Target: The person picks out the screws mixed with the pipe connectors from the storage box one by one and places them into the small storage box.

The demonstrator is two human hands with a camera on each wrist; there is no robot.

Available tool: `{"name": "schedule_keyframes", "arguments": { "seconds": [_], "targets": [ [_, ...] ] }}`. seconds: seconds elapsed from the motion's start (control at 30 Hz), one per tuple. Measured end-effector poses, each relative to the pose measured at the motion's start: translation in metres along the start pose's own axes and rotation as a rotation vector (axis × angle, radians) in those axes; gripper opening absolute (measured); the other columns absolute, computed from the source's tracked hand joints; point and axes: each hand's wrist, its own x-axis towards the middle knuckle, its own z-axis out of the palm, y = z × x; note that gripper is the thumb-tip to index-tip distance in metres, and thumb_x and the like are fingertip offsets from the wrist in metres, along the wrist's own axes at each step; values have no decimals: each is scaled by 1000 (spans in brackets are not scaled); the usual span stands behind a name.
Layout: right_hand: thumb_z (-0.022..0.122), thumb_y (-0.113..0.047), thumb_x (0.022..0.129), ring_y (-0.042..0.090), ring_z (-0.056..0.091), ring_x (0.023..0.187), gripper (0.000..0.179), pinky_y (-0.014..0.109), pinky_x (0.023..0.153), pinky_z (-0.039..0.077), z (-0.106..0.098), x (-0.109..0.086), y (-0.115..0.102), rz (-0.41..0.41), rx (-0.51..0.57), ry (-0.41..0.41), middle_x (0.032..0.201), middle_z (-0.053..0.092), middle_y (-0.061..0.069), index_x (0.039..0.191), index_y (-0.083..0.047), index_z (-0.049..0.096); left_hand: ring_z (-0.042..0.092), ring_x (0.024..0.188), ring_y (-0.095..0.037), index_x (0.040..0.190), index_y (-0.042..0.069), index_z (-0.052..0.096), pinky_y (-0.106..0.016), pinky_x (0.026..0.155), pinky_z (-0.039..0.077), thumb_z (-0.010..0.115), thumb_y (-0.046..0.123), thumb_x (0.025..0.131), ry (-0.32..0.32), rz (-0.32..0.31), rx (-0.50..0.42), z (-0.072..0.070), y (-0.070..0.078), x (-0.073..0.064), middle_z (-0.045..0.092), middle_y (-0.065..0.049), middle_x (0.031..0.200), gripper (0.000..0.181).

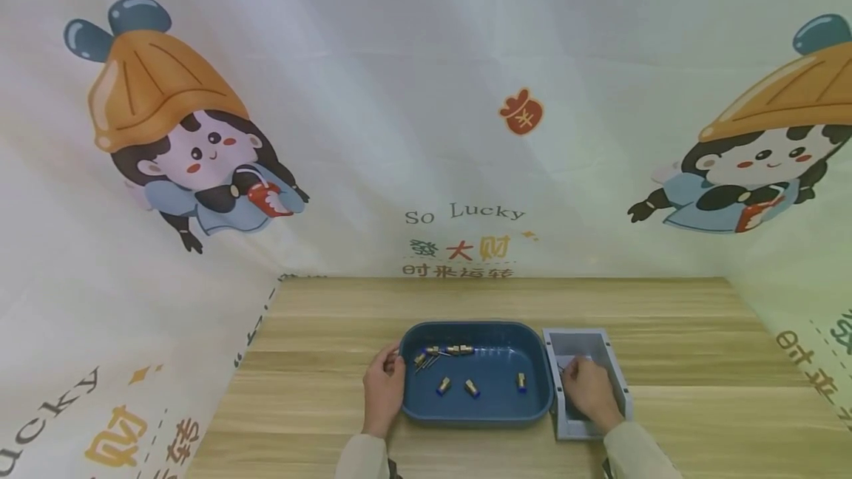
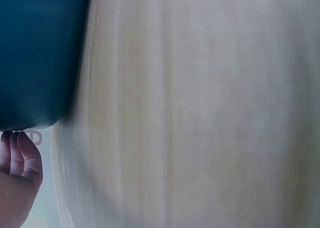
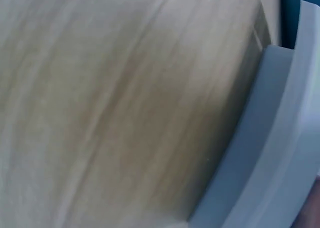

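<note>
A dark blue tray point(image 1: 475, 412) sits on the table with several brass fittings point(image 1: 472, 388) with blue ends. Thin metal pins point(image 1: 428, 363) lie among those at its left. My left hand point(image 1: 384, 383) grips the tray's left rim; in the left wrist view, its curled fingers point(image 2: 31, 155) meet the tray's wall. Inside the grey bin point(image 1: 580, 431), right of the tray, my right hand point(image 1: 591, 390) has curled fingers and pinches a small, thin dark piece. That hand hides much of the bin's floor. Only a sliver of it shows in the right wrist view.
The wooden table point(image 1: 299, 361) extends left, right and behind the containers. Tray and bin stand side by side, nearly touching. A printed cloth point(image 1: 399, 131) hangs behind the table and along both sides.
</note>
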Motion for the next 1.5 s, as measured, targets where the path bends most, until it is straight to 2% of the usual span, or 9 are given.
{"name": "schedule_keyframes", "arguments": {
  "seconds": [0.23, 0.5, 0.83, 1.5],
  "targets": [
    [53, -7, 74, 18, 51, 55, 9, 31, 50, 42, -7, 5, -5, -47, 8, 55, 57, 53, 3, 67, -3, 56, 55, 79, -14, 109, 4, 61, -23, 70, 46, 53, 5, 84, 6, 9, -4, 0, -1, 0, 62, -11, 90, 26],
    [58, -8, 73, 15, 50, 56, 6, 29, 52, 41, -15, 9, -11, -60, 23, 36, 61, 54, 2, 72, -3, 57, 55, 79, -14, 108, 4, 61, -24, 70, 46, 54, 5, 84, 13, 3, 1, 0, -3, 0, 62, -9, 89, 26],
    [59, -8, 72, 14, 50, 58, 10, 28, 54, 40, -27, 18, -24, -95, 65, 70, 65, 55, 3, 78, -1, 56, 55, 78, -14, 108, 4, 61, -26, 70, 46, 54, 6, 84, 10, -3, 6, 0, -4, 2, 62, -9, 88, 25],
    [63, -6, 71, 14, 50, 61, 11, 27, 55, 42, -27, 22, -55, -151, 108, 73, 69, 57, 4, 80, -1, 59, 54, 77, -14, 108, 4, 61, -24, 69, 46, 53, 4, 84, -4, 0, 5, 1, -3, 2, 61, -9, 89, 25]
  ]
}}
